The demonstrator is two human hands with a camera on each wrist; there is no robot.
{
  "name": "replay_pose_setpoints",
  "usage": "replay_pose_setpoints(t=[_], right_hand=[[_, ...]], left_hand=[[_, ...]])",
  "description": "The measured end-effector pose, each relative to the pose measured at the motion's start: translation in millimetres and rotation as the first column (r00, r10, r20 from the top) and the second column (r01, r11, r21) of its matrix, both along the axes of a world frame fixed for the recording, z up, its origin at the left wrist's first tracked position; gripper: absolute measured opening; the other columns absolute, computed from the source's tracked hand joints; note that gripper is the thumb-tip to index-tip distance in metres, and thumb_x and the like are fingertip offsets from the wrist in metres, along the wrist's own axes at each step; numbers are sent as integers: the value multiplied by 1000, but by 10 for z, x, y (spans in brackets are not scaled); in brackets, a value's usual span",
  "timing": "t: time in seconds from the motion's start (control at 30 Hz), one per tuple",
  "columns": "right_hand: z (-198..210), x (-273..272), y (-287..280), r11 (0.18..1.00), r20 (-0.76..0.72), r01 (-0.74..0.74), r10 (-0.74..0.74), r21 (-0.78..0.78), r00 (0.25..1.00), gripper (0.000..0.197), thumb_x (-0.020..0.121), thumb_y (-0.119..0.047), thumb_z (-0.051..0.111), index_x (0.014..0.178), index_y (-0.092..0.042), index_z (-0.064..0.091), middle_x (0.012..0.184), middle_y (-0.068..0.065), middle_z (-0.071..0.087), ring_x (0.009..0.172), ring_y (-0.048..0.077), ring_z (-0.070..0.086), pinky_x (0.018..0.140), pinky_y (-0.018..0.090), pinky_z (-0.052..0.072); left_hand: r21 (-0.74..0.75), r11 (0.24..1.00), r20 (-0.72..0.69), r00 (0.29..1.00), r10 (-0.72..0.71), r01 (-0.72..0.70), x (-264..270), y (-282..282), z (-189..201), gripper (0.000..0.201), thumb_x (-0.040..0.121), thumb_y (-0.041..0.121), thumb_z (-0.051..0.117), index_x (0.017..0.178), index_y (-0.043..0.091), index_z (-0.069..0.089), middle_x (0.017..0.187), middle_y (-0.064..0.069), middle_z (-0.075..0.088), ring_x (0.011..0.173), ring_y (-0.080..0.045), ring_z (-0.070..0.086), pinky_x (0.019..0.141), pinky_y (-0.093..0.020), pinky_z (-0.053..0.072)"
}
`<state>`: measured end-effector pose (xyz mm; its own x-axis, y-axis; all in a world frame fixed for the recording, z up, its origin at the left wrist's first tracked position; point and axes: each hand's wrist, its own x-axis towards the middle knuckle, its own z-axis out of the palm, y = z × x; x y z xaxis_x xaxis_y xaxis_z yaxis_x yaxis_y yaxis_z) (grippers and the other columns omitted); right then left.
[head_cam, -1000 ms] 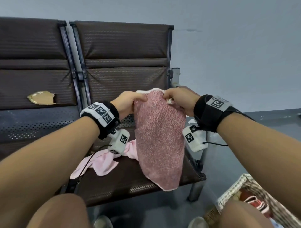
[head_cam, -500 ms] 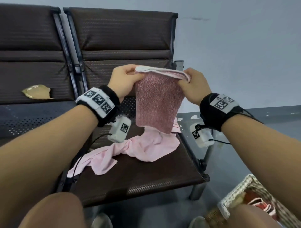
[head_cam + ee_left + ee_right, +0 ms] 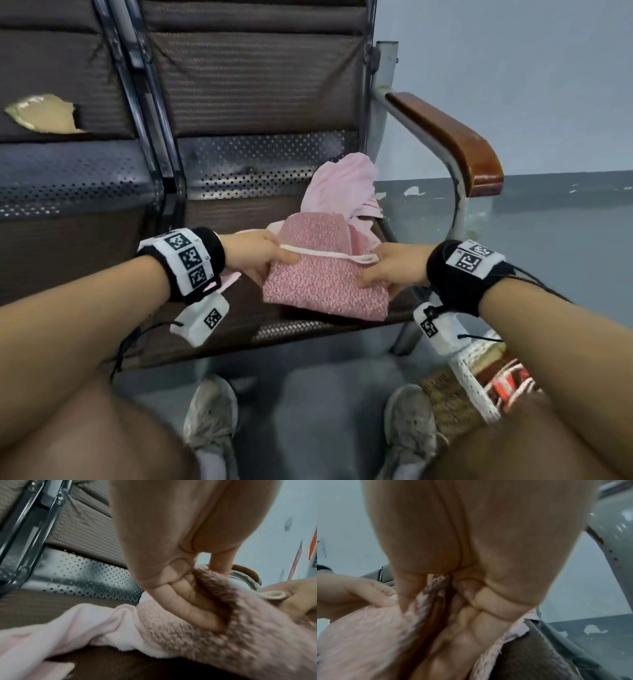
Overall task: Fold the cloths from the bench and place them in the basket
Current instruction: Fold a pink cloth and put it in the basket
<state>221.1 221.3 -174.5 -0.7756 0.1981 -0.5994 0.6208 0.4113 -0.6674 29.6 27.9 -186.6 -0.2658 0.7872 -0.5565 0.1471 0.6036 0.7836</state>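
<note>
Both hands hold the folded towel (image 3: 325, 274) by its near edge: the left hand (image 3: 255, 255) pinches the left corner, thumb on top and fingers (image 3: 187, 609) tucked between the layers; the right hand (image 3: 394, 270) pinches the right corner, its fingers (image 3: 481, 616) curled under the fabric. Each grip is narrow, closed on cloth. The towel's far part rests on the counter (image 3: 212, 329) beyond the grips, overlapping the loose pink cloth (image 3: 342, 186) that lies farther back.

Risk: the layers look loosely stacked, so an uneven lift would likely let the fold slide open. The pink cloth under the far part could drag along. The basket (image 3: 476, 380) sits below the right grip, on the floor; a one-handed transfer may drop a layer outside its rim.

Pose: forearms extended, roughly level, wrists apart at the towel's width.
</note>
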Motion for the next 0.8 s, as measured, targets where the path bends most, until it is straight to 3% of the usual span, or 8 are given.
replay_pose_setpoints(t=[0.13,0.2,0.27,0.4,0.5,0.57,0.67,0.8], right_hand=[[-53,-69,31,997,-11,67,-67,-49,998,10,82,-2,63,87,-11,65,71,-1,64,68,15,63,66,29,56],[-91,-145,47,987,-104,154,-157,-37,982,10,80,-2,64,78,-11,62,59,-3,54,54,12,53,51,21,47],[-163,-238,67,967,-231,254,-241,25,942,12,82,-6,68,73,-7,62,57,-1,54,49,11,50,48,20,40],[-321,-429,134,904,-445,410,-319,124,837,28,89,-18,69,101,7,66,85,21,67,77,24,60,75,39,50],[-347,-546,209,849,-526,516,-389,112,756,30,93,-24,64,114,-4,64,106,16,71,97,33,67,94,47,52],[-353,-586,234,851,-488,510,-395,127,779,57,91,-34,67,139,-9,47,128,13,64,114,30,62,104,47,47],[-370,-580,181,861,-479,345,-139,373,867,94,83,-40,73,155,-12,19,151,12,42,137,25,44,115,43,35],[-471,-555,14,785,-374,-15,312,620,873,57,86,-34,66,138,-14,54,134,9,60,124,26,54,108,37,41]], left_hand=[[-71,995,53,996,-72,76,0,-59,-114,26,94,30,65,110,11,70,104,-9,76,92,-25,72,83,-35,58],[-39,996,74,994,-76,80,10,-89,-173,34,86,36,74,112,15,70,114,-5,74,111,-26,67,101,-39,50],[-49,997,30,998,-50,51,3,-81,-259,43,78,35,82,112,15,66,118,-4,72,117,-24,64,107,-40,46],[66,977,-82,975,206,-201,-99,89,-422,27,88,19,74,103,1,61,101,-13,70,92,-24,70,93,-37,55],[262,863,56,900,433,-431,-197,257,-444,27,97,18,62,120,4,64,106,-10,73,86,-18,74,73,-32,61],[356,807,-30,858,514,-471,-284,357,-458,25,98,24,60,117,9,67,106,-7,74,95,-24,73,82,-40,60],[382,791,-166,806,568,-478,-416,471,-497,27,98,28,59,115,8,66,111,-10,72,104,-29,69,97,-49,53],[286,841,-371,756,539,-459,-513,503,-587,42,91,26,63,129,11,54,118,-4,63,109,-24,62,97,-39,50]])
